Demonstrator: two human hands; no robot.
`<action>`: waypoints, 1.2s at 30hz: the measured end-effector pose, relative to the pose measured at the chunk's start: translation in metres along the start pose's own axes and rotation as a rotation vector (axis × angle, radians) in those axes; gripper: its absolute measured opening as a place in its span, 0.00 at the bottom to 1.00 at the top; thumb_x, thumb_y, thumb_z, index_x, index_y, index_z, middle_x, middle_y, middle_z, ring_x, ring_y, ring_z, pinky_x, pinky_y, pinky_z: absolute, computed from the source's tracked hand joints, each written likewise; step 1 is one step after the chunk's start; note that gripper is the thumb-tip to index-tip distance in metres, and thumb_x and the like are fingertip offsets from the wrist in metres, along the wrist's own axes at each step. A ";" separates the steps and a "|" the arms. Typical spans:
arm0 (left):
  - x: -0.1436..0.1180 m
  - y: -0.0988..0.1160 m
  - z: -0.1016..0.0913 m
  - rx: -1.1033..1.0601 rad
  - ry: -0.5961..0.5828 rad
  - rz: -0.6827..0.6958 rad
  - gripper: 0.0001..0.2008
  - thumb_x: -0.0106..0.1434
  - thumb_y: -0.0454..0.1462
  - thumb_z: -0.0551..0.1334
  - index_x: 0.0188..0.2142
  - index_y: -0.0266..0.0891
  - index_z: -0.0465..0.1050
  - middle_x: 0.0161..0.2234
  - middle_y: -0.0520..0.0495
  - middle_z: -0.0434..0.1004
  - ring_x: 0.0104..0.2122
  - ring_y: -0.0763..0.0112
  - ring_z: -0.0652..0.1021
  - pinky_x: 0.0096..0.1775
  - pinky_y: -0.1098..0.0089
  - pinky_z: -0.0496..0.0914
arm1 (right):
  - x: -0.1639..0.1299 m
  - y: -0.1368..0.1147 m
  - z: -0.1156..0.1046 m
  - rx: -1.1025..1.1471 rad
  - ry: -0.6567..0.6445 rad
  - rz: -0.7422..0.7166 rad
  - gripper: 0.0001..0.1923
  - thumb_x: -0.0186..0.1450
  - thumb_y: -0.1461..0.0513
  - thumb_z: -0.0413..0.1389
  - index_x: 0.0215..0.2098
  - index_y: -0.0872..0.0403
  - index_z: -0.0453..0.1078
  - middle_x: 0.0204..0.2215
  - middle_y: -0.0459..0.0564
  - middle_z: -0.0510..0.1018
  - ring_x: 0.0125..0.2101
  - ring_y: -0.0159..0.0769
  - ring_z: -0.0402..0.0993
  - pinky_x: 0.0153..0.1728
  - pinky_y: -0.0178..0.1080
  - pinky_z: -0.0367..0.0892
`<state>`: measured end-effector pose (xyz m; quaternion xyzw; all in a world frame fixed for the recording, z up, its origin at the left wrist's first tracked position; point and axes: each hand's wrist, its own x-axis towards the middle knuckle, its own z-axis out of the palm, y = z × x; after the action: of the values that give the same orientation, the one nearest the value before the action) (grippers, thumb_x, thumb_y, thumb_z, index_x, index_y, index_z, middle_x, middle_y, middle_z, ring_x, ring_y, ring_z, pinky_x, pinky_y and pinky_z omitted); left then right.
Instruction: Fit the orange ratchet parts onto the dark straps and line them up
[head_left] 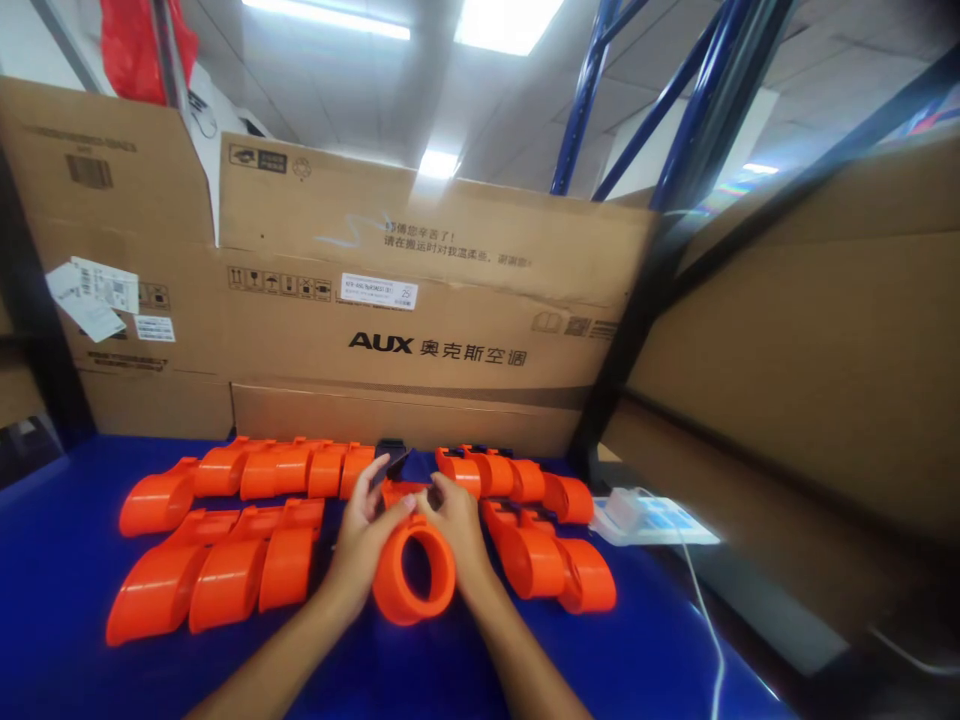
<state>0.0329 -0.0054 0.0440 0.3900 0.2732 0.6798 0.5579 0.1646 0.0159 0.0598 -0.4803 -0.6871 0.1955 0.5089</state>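
Observation:
Between both hands is an orange plastic part with a round ring (pixel 388 582) facing me and a narrower section behind it. My left hand (pixel 367 535) closes on its left side, thumb lying along the top. On the other side, my right hand (pixel 459 525) grips the same part, its fingers bent around the narrower section. A dark flat piece (pixel 395 466) is close to my left fingertips; whether they touch it I cannot tell. Just beyond the hands is a dark blue piece (pixel 417 467). The fingers partly hide the middle of the orange part.
Several similar orange parts stand in rows on the blue table (pixel 67 590), left (pixel 229 580) and right (pixel 589 577). A cardboard panel (pixel 300 350) rises behind them. At the right are a white power strip (pixel 667 522), its cable (pixel 709 620) and a dark rack post (pixel 637 320).

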 end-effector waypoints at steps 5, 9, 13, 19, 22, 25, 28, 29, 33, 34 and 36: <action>-0.002 0.002 0.004 -0.131 -0.048 -0.109 0.33 0.56 0.41 0.71 0.60 0.47 0.67 0.53 0.42 0.77 0.52 0.54 0.77 0.53 0.60 0.70 | -0.002 -0.002 0.000 0.016 0.006 -0.005 0.09 0.58 0.59 0.54 0.22 0.53 0.62 0.18 0.41 0.64 0.22 0.30 0.59 0.22 0.31 0.55; 0.001 0.001 0.002 -0.121 0.010 -0.035 0.27 0.57 0.41 0.70 0.56 0.44 0.72 0.54 0.43 0.77 0.54 0.56 0.75 0.56 0.61 0.67 | -0.002 -0.003 0.003 0.016 -0.002 -0.020 0.06 0.59 0.60 0.53 0.26 0.54 0.66 0.19 0.41 0.66 0.22 0.30 0.61 0.23 0.31 0.56; 0.003 0.009 -0.003 -0.098 0.087 0.017 0.24 0.57 0.41 0.70 0.54 0.44 0.73 0.53 0.45 0.78 0.51 0.62 0.77 0.52 0.67 0.70 | 0.002 -0.001 -0.006 -0.051 0.006 -0.042 0.09 0.62 0.60 0.52 0.35 0.55 0.72 0.19 0.40 0.65 0.21 0.31 0.63 0.24 0.32 0.57; 0.002 0.026 -0.007 -0.161 0.167 -0.084 0.26 0.54 0.44 0.71 0.51 0.41 0.71 0.36 0.45 0.83 0.29 0.64 0.82 0.34 0.66 0.76 | 0.002 0.000 -0.042 -0.151 -0.164 -0.147 0.13 0.59 0.65 0.53 0.41 0.54 0.76 0.16 0.38 0.61 0.19 0.30 0.59 0.22 0.31 0.54; 0.002 0.025 -0.010 -0.188 0.168 -0.103 0.26 0.51 0.42 0.73 0.49 0.39 0.72 0.29 0.49 0.82 0.24 0.67 0.81 0.30 0.69 0.75 | -0.001 -0.004 -0.052 -0.153 -0.328 -0.183 0.11 0.58 0.67 0.54 0.36 0.53 0.76 0.15 0.37 0.61 0.18 0.28 0.57 0.20 0.30 0.50; 0.005 0.022 -0.015 -0.195 0.156 -0.130 0.23 0.49 0.41 0.74 0.44 0.38 0.73 0.23 0.52 0.78 0.21 0.69 0.79 0.27 0.71 0.73 | -0.005 -0.008 -0.055 -0.172 -0.428 -0.189 0.10 0.57 0.67 0.54 0.33 0.53 0.76 0.14 0.37 0.60 0.17 0.27 0.55 0.19 0.31 0.47; 0.008 0.020 -0.020 -0.190 0.149 -0.161 0.20 0.49 0.40 0.73 0.41 0.37 0.74 0.22 0.52 0.78 0.20 0.70 0.78 0.27 0.71 0.73 | -0.007 -0.012 -0.055 -0.188 -0.479 -0.180 0.08 0.57 0.67 0.55 0.30 0.53 0.76 0.13 0.37 0.60 0.16 0.27 0.56 0.19 0.30 0.48; 0.009 0.019 -0.021 -0.183 0.152 -0.171 0.20 0.48 0.39 0.73 0.40 0.37 0.74 0.23 0.52 0.78 0.20 0.70 0.78 0.27 0.71 0.73 | -0.007 -0.013 -0.054 -0.187 -0.488 -0.178 0.07 0.57 0.68 0.55 0.29 0.53 0.75 0.13 0.37 0.61 0.16 0.27 0.57 0.20 0.30 0.48; 0.011 0.017 -0.022 -0.122 0.164 -0.191 0.18 0.48 0.40 0.73 0.38 0.36 0.74 0.23 0.51 0.78 0.20 0.71 0.76 0.26 0.71 0.71 | -0.007 -0.013 -0.054 -0.174 -0.450 -0.192 0.06 0.57 0.68 0.56 0.27 0.54 0.74 0.14 0.38 0.63 0.17 0.27 0.58 0.20 0.30 0.49; 0.011 0.017 -0.022 -0.095 0.152 -0.177 0.19 0.48 0.40 0.73 0.39 0.37 0.75 0.23 0.52 0.77 0.19 0.73 0.75 0.26 0.72 0.70 | -0.007 -0.013 -0.054 -0.175 -0.421 -0.195 0.06 0.58 0.67 0.56 0.27 0.54 0.74 0.14 0.38 0.63 0.17 0.28 0.58 0.20 0.30 0.49; 0.009 0.015 -0.021 -0.021 0.116 -0.134 0.22 0.49 0.40 0.73 0.43 0.37 0.75 0.22 0.54 0.75 0.17 0.76 0.72 0.24 0.74 0.68 | -0.006 -0.013 -0.053 -0.173 -0.365 -0.193 0.07 0.63 0.63 0.55 0.30 0.54 0.75 0.15 0.39 0.64 0.17 0.28 0.59 0.20 0.30 0.51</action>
<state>0.0064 0.0016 0.0470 0.3251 0.3234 0.6651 0.5894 0.2058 -0.0070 0.0885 -0.4109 -0.8248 0.1697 0.3493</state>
